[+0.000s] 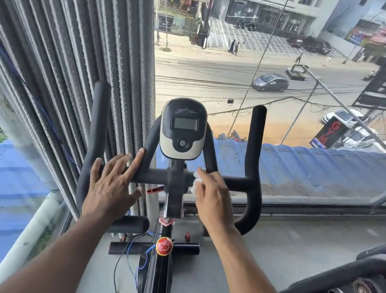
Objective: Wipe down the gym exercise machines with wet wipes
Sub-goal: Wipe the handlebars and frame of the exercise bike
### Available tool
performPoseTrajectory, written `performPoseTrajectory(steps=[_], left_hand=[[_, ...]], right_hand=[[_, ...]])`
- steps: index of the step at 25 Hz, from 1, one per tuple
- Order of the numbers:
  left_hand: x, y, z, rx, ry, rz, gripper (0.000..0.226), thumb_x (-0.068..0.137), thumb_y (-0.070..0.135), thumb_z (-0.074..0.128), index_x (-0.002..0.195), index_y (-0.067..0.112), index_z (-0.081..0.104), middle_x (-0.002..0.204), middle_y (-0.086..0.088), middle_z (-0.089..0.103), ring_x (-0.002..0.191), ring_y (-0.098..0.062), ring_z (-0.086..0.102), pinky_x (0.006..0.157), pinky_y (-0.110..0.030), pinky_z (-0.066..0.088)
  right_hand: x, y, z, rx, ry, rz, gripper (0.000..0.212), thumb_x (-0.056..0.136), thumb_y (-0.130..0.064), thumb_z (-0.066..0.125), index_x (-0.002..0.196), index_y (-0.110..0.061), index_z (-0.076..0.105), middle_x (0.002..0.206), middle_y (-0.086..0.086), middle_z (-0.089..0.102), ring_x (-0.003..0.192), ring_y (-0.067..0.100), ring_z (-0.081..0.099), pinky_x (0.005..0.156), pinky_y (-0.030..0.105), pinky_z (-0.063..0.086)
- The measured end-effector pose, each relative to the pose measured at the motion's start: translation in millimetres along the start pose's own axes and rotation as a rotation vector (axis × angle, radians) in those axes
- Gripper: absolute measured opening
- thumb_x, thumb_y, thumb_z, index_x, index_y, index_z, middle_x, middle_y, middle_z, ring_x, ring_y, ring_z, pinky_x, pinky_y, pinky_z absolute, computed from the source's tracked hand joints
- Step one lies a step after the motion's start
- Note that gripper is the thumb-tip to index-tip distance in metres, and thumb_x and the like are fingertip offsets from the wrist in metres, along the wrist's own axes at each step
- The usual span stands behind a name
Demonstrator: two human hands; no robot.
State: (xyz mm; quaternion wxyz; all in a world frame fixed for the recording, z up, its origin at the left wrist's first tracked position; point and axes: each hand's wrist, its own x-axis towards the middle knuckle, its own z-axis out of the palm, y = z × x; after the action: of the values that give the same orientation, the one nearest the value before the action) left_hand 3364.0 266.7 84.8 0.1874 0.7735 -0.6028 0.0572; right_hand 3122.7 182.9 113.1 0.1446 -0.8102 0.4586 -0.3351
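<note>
On the exercise bike's handlebar (153,176), the right hand (213,199) presses a bunched wet wipe (195,182) beside the middle clamp — the left hand (111,182) rests flat, fingers wide. Best to rub slowly along the whole bar — grips too.

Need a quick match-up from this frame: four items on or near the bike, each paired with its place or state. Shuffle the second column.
Items:
1. wet wipe
2. left hand
3. console
4. red knob

Places or states:
A. low on the bike frame
B. above the handlebar centre, screen blank
C. fingers spread, resting on the handlebar
D. pinched in the right hand against the bar

Pairs: 1-D, 2-C, 3-B, 4-A
</note>
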Motion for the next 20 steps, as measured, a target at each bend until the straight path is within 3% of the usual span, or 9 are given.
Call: performPoseTrajectory(steps=[3,6,10,12,17,20], left_hand=[[-0.4,-2.1,1.5,-0.016,-0.018,-0.008,0.116,0.089,0.051,0.072,0.161,0.046,-0.019,0.165,0.003,0.035,0.157,-0.022,0.02,0.129,-0.057,0.003],[0.0,-1.6,0.7,-0.009,-0.03,-0.007,0.117,0.088,0.051,0.074,0.161,0.045,-0.018,0.163,0.003,0.037,0.156,-0.022,0.022,0.129,-0.057,0.004],[0.1,-1.7,0.8,-0.008,-0.011,-0.002,0.119,0.085,0.048,0.077,0.163,0.045,-0.013,0.158,0.004,0.04,0.154,-0.022,0.025,0.128,-0.057,0.007],[0.1,-2.5,2.0,-0.008,-0.01,-0.002,0.119,0.085,0.048,0.076,0.163,0.045,-0.013,0.158,0.004,0.04,0.155,-0.022,0.025,0.128,-0.057,0.006],[0.5,-2.3,3.2,-0.013,-0.01,-0.007,0.12,0.085,0.049,0.077,0.163,0.045,-0.014,0.16,0.003,0.038,0.155,-0.022,0.025,0.129,-0.057,0.006],[0.5,-2.3,2.0,-0.014,-0.014,-0.005,0.12,0.085,0.05,0.076,0.163,0.045,-0.015,0.159,0.003,0.039,0.155,-0.022,0.025,0.129,-0.057,0.006]], right_hand=[[-2.6,18.0,-7.8,0.002,0.073,0.076,0.026,0.089,0.0,0.071,0.114,-0.008,0.073,0.102,0.008,0.065,0.08,0.017,0.066,0.082,0.027,0.06],[1.9,-13.5,14.9,0.02,0.053,0.036,0.018,0.089,0.0,0.07,0.106,-0.003,0.071,0.1,0.011,0.063,0.076,0.017,0.063,0.076,0.027,0.059],[9.3,-23.0,17.6,0.028,-0.031,0.012,0.023,0.09,-0.003,0.066,0.113,-0.005,0.065,0.106,0.012,0.063,0.087,0.024,0.065,0.077,0.031,0.058],[7.2,-7.5,5.7,0.015,0.014,0.033,0.029,0.088,-0.002,0.068,0.115,-0.007,0.061,0.103,0.009,0.065,0.085,0.022,0.065,0.073,0.034,0.059],[8.9,-3.5,6.0,-0.013,0.099,0.081,0.008,0.093,-0.007,0.068,0.1,-0.007,0.072,0.092,0.007,0.063,0.075,0.021,0.062,0.071,0.038,0.058],[13.3,-22.4,20.2,0.011,0.028,0.044,0.013,0.099,-0.01,0.061,0.105,-0.006,0.072,0.097,0.007,0.062,0.079,0.02,0.063,0.077,0.035,0.057]])
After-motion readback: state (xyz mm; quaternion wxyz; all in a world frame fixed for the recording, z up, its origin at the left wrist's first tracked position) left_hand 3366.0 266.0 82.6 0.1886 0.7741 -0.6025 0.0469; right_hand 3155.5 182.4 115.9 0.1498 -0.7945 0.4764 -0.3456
